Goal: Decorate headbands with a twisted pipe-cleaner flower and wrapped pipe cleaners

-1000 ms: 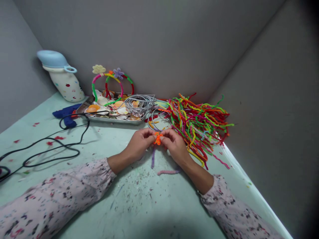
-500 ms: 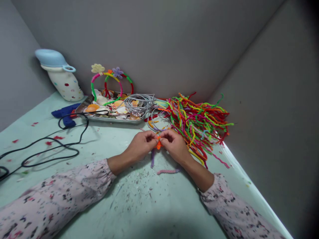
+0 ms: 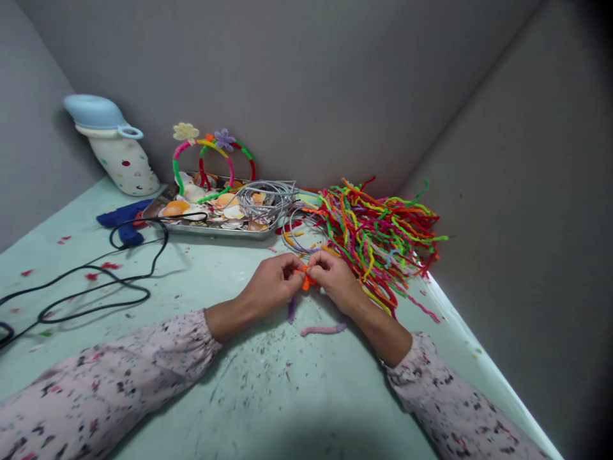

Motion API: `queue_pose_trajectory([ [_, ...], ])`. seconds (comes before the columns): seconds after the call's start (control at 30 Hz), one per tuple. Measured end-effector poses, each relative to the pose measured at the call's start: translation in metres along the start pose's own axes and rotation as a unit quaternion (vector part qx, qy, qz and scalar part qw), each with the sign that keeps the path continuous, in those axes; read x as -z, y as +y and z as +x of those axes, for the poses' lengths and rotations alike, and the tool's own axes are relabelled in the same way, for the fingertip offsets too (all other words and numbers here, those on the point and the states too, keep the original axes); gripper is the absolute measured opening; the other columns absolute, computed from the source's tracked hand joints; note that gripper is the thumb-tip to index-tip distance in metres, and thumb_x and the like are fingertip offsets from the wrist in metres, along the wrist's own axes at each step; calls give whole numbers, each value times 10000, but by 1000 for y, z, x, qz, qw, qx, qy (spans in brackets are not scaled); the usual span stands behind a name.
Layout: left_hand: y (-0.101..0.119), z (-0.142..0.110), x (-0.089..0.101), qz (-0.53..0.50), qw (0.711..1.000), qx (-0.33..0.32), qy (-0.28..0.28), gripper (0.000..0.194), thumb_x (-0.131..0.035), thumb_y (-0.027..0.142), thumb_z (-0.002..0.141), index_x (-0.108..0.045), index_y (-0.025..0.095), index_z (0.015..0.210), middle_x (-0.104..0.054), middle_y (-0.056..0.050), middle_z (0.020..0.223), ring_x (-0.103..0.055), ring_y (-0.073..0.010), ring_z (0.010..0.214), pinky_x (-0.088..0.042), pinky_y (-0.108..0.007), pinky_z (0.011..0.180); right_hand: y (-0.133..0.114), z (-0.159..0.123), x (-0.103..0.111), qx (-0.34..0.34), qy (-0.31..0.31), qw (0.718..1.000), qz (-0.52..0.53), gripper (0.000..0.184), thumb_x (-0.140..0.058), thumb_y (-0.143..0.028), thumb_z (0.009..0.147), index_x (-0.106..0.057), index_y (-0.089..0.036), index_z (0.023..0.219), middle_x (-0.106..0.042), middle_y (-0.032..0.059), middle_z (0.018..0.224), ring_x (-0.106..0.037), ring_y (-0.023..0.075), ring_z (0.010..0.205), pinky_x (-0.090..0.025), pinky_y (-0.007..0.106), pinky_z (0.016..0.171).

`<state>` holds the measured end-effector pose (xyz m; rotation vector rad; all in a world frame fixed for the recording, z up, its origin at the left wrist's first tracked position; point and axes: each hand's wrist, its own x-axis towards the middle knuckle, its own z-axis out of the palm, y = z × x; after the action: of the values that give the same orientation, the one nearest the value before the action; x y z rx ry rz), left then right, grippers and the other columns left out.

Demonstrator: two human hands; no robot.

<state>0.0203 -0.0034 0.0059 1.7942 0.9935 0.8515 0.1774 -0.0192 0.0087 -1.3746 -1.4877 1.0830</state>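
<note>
Between my fingertips is a small bent orange pipe cleaner (image 3: 306, 281), partly hidden by the fingers. My left hand (image 3: 275, 279) pinches it from the left side. From the right, my right hand (image 3: 334, 279) is also closed on it, thumb and forefinger together. Just below the hands, a short purple pipe cleaner (image 3: 292, 310) and a pink one (image 3: 320, 330) lie on the table. A heap of multicoloured pipe cleaners (image 3: 383, 230) spreads behind and to the right of my right hand. Loops of grey wire (image 3: 302, 231) rest behind the hands.
A metal tray (image 3: 215, 232) at the back holds shells, a grey wire coil (image 3: 268, 199) and two pipe-cleaner hoops with flowers (image 3: 185, 131). To its left are a blue glue gun (image 3: 125, 220), its black cord (image 3: 103, 267) and a white bottle (image 3: 122, 160) with a blue lid.
Both hands still pinch the orange pipe cleaner, with the fingers slightly shifted. More of the orange piece shows beside my right thumb. The view has moved very slightly.
</note>
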Motion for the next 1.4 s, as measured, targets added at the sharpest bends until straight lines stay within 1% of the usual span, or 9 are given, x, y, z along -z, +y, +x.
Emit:
queue_pose_trajectory([
  [0.07,1,0,0,-15,1000,5,-3,129,-523,183,749,-641,150,789,-634,-18,692,-523,-110,590,-373,-218,526,2,1,-1,7,21,1000,-6,23,-515,-205,695,-494,-198,691,-508,-59,583,-458,108,550,-350,225,526],
  [0.13,-1,1,-1,-38,999,18,-2,118,-524,188,750,-629,147,785,-626,-19,698,-525,-111,600,-381,-218,535,4,2,-2,9,28,1000,-4,23,-516,-204,692,-494,-197,692,-499,-59,589,-449,108,557,-347,227,533],
  [0.3,-7,3,-3,-67,997,36,2,94,-520,201,755,-592,142,765,-584,-5,685,-506,-104,613,-393,-216,559,7,2,0,14,-8,999,46,27,-519,-208,703,-499,-192,711,-482,-56,611,-440,106,576,-343,233,548],
  [0.43,-8,4,-3,-77,996,44,0,89,-519,196,752,-589,141,759,-570,5,662,-487,-95,591,-379,-210,544,5,0,3,14,-31,996,80,46,-518,-215,705,-507,-191,743,-475,-56,615,-432,106,569,-341,238,544],
  [0.63,-4,4,-3,-71,997,27,0,83,-531,185,745,-597,136,748,-574,3,664,-489,-94,593,-368,-206,536,4,1,1,11,-14,998,55,50,-537,-212,692,-505,-189,722,-484,-54,620,-436,107,577,-341,239,547],
  [0.87,-1,2,-4,-60,998,36,-4,111,-529,187,748,-612,130,795,-616,-11,703,-519,-104,607,-383,-209,545,7,1,0,8,10,999,37,16,-495,-191,700,-484,-200,707,-463,-56,599,-423,110,567,-332,233,530],
  [0.97,-3,3,-5,-51,998,35,2,113,-525,201,756,-609,137,796,-609,-8,704,-512,-105,608,-384,-212,549,7,1,0,4,4,998,57,25,-493,-204,705,-488,-202,729,-465,-55,608,-423,111,569,-333,231,532],
  [1.17,-9,4,-4,-75,996,38,14,85,-529,212,757,-585,148,747,-587,0,688,-506,-104,609,-388,-216,553,4,0,1,4,-24,993,119,92,-494,-198,683,-508,-195,774,-472,-51,630,-416,108,568,-337,236,533],
  [1.4,-12,4,-5,-79,996,27,3,91,-515,181,751,-598,147,768,-590,8,657,-494,-97,583,-373,-209,538,3,2,0,7,-20,996,82,55,-528,-199,698,-511,-191,750,-486,-48,631,-437,111,585,-337,243,546],
])
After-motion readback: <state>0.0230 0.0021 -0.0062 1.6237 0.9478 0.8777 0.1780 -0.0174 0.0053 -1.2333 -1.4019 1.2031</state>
